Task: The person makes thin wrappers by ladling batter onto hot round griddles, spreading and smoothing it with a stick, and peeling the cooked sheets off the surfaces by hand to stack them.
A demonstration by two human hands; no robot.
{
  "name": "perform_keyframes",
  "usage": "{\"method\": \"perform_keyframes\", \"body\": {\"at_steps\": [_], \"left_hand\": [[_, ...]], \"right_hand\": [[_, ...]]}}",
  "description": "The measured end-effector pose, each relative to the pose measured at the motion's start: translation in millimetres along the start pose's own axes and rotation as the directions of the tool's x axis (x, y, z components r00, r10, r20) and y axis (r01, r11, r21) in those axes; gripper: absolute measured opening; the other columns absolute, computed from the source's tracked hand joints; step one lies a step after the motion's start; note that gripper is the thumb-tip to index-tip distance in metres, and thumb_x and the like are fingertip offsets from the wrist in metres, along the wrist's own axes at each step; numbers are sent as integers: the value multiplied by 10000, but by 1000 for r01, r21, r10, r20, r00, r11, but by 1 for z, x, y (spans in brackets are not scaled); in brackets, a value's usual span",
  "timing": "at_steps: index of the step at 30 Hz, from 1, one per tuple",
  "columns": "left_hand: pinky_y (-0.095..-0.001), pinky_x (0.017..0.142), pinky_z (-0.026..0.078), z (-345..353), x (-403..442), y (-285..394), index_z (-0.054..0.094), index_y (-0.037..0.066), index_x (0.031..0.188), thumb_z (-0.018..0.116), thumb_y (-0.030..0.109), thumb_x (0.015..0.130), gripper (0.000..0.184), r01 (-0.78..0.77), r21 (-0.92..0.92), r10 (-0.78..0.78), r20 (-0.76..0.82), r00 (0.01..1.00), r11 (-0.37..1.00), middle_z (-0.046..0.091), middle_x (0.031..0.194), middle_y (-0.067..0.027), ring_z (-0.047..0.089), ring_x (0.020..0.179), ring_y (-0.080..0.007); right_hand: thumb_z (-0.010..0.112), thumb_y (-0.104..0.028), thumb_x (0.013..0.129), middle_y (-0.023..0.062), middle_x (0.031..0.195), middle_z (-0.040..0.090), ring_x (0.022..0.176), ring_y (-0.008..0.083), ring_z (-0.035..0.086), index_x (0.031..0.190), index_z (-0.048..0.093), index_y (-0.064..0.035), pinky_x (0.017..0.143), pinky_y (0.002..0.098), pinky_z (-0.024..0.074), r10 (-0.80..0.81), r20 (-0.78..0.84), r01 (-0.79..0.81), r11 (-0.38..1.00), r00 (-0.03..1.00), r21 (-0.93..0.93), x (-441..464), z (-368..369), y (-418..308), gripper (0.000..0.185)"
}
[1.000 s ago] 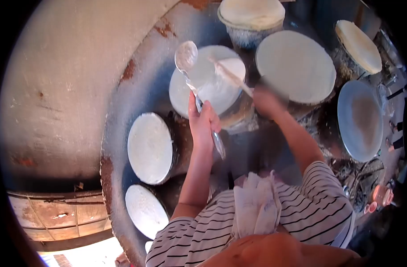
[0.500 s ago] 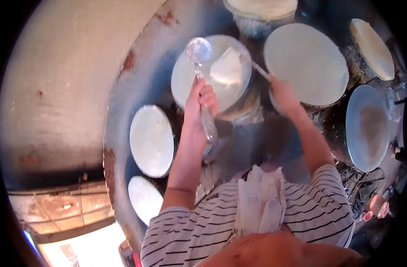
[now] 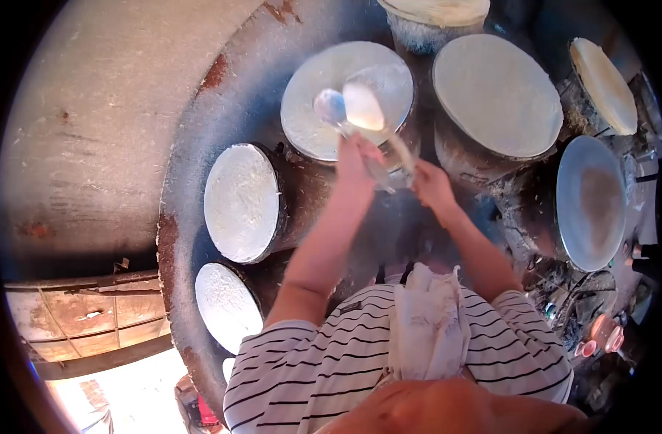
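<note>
Over the near side of a round pan (image 3: pixel 309 94) coated in pale batter, my left hand (image 3: pixel 358 155) is closed around the handle of a metal ladle (image 3: pixel 330 106). Just right of it, my right hand (image 3: pixel 432 184) grips the light handle of a spreading tool (image 3: pixel 400 150). A white mass (image 3: pixel 363 106) shows in the middle of the pan, beside the ladle's bowl. Motion blurs both tools, and whether the white mass is on the spreading tool or on the pan I cannot tell.
Around the pan stand more round pans: a pale-coated one (image 3: pixel 496 94) at the right, a blue-grey one (image 3: pixel 591 202) farther right, and two white-coated ones (image 3: pixel 242 202) (image 3: pixel 228 307) at the left. Orange containers (image 3: pixel 606 334) lie at the lower right.
My left hand and the ladle have moved right, and my right hand has moved down and slightly left, so the two hands are closer together. The view has shifted slightly.
</note>
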State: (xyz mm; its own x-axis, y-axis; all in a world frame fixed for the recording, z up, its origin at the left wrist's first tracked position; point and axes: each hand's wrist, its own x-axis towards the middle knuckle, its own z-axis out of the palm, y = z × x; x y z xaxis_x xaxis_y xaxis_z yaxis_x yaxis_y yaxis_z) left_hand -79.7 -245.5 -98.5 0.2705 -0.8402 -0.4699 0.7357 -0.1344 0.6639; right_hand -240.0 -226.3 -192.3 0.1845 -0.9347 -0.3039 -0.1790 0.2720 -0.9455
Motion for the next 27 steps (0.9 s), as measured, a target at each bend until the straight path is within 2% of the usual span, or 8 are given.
{"method": "perform_keyframes", "body": {"at_steps": [2,7,8,14,18,21,23,27], "left_hand": [[-195,419,369,-1,-1,-35,409,136,758,427,139,962,205,-8,-282,16,23,1000,959,374,575,42,389,446,-61],[-208,368,359,3,-9,33,407,123,700,438,158,958,262,564,-788,-162,540,826,246,323,503,47,380,399,-60],[-212,355,356,4,-37,49,405,120,686,441,158,957,277,577,-812,-176,557,812,91,316,492,49,379,389,-60],[-224,334,348,-2,-74,68,378,119,648,446,211,966,338,479,-616,37,637,770,625,353,507,54,370,372,-57],[-221,357,344,8,-84,99,381,130,661,436,217,969,325,500,-818,-142,479,866,286,349,511,52,348,399,-69],[-212,330,293,-7,-135,41,451,145,749,437,227,981,246,230,-390,7,519,855,892,338,528,51,328,382,-51],[-183,298,250,4,-176,2,381,321,1271,379,215,1005,287,-148,-116,182,402,897,982,325,584,43,286,345,-46],[-188,263,257,46,-248,-39,234,360,1428,334,216,1015,449,403,-109,-180,769,614,909,344,577,14,298,332,-50]], "right_hand": [[530,-127,857,178,765,626,700,287,657,1110,628,-107,660,374,511,-456,-23,430,853,890,-295,32,17,23,272],[567,-175,842,182,878,648,763,336,632,1137,632,-156,702,410,505,-669,124,552,477,732,-684,54,-21,-51,302],[577,-169,836,179,882,657,753,310,642,1146,628,-143,687,397,504,-612,37,539,663,790,-519,74,-30,-56,316],[632,-186,783,179,1018,651,875,311,649,1089,641,-45,740,367,499,-482,425,635,667,766,-389,99,-23,-31,337],[627,-206,789,138,984,662,896,306,638,1060,652,-61,776,389,492,-406,249,471,818,879,-331,89,-24,-34,309],[599,-195,831,137,981,663,861,287,641,1100,637,-104,752,381,491,-364,278,458,734,889,-501,-2,-54,-8,287],[654,-224,812,95,873,669,785,236,640,1097,651,-112,731,374,496,-491,356,602,706,795,-372,-64,-67,80,307],[725,-166,763,15,723,599,623,98,542,1110,647,-111,563,286,488,43,-64,-37,996,997,82,-242,-136,103,360]]}}
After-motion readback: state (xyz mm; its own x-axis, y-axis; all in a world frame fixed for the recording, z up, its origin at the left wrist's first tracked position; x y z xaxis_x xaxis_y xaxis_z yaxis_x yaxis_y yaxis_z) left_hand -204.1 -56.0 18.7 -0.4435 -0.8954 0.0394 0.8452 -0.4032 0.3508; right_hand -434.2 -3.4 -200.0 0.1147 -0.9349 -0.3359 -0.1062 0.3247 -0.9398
